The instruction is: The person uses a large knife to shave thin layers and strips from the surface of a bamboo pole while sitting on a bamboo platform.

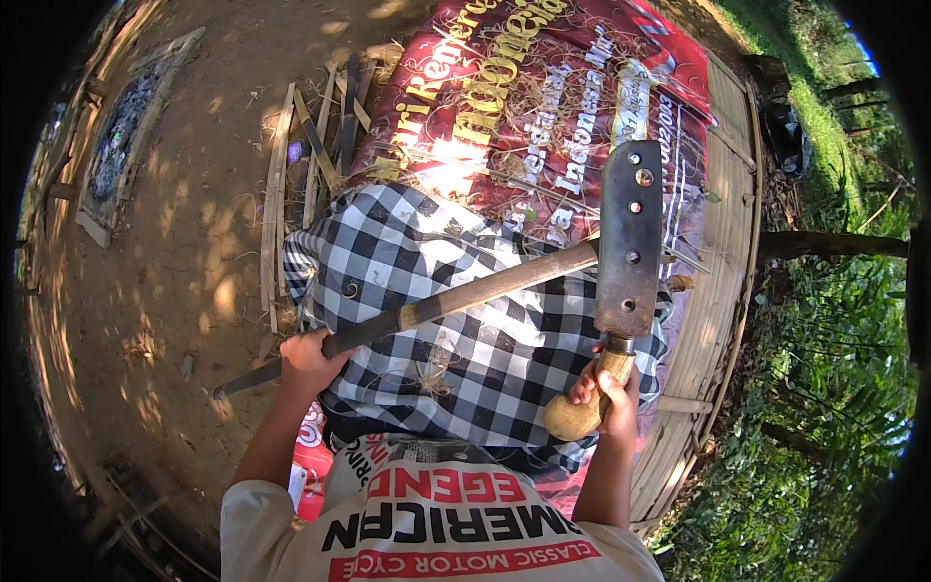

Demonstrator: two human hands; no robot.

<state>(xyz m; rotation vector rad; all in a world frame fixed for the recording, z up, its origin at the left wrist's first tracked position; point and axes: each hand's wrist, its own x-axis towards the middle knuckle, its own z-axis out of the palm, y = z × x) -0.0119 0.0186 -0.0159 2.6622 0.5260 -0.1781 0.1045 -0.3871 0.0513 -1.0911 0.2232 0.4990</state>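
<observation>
Bamboo pole slanting across mid-frame: my left hand is curled round it; my right hand, lower right, closes on the cleaver. I'd best keep strokes well clear of my left.

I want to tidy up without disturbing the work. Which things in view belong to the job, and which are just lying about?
Likely part of the job:
long stick, in the left hand
cleaver, in the right hand
checked cloth, spread beneath the stick

Apparently just lying about:
curly shavings, on the cloth and red banner
wooden strips, on the ground
</observation>
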